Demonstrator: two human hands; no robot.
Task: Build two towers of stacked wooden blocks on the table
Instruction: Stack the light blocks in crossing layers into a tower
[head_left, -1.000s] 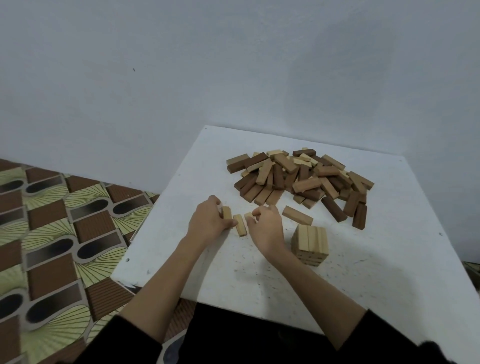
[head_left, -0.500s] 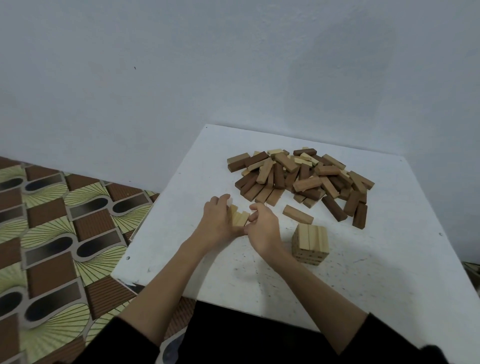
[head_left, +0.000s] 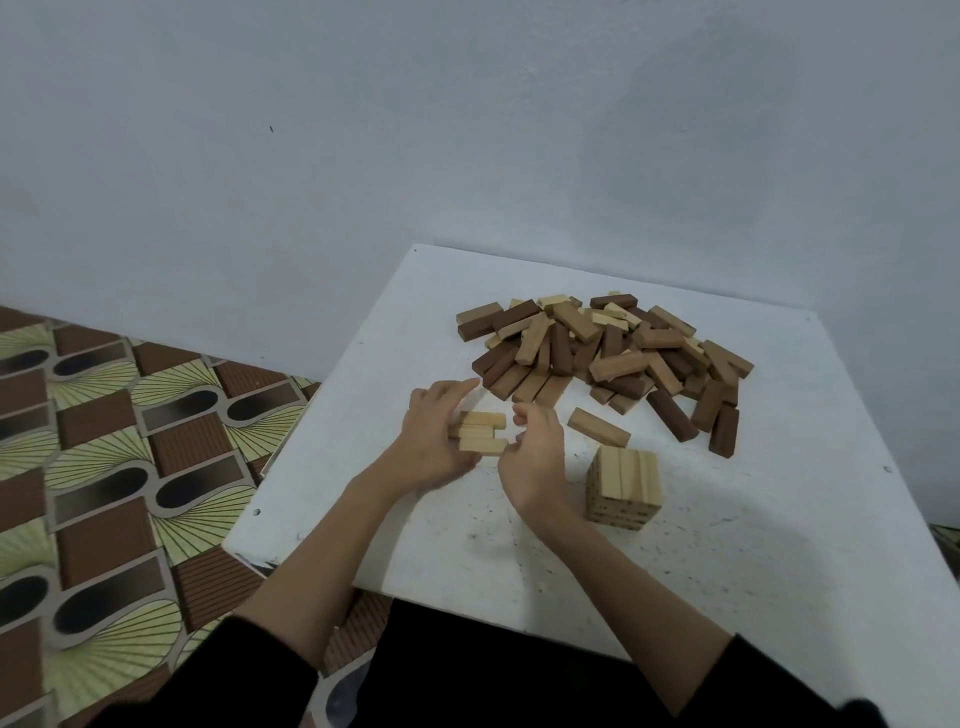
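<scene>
No brand, label or writing can be read on anything here.

My left hand (head_left: 434, 441) rests against the left ends of three pale blocks (head_left: 480, 434) lying side by side near the left edge of the table (head_left: 779, 545); its forefinger points straight out toward the pile and the other fingers are relaxed, gripping nothing. My right hand (head_left: 535, 457) sits at the right ends of the same blocks, its fingers loosely curled, its fingertips just touching the nearest block without clasping it. The finished short tower (head_left: 623, 486) of pale blocks stands just right of my right wrist, toward the near edge. A single tan block (head_left: 598, 427) lies flat between the tower and the loose pile of blocks (head_left: 608, 353), which spreads toward the far edge.

A second ago the three blocks lay apart and pointed away from me, with my hands closing round them. Half a second ago they were pressed together between my hands. Now they form one neat row turned crosswise, and my left forefinger has stretched out. The tower, the tan block and the pile have not moved.
</scene>
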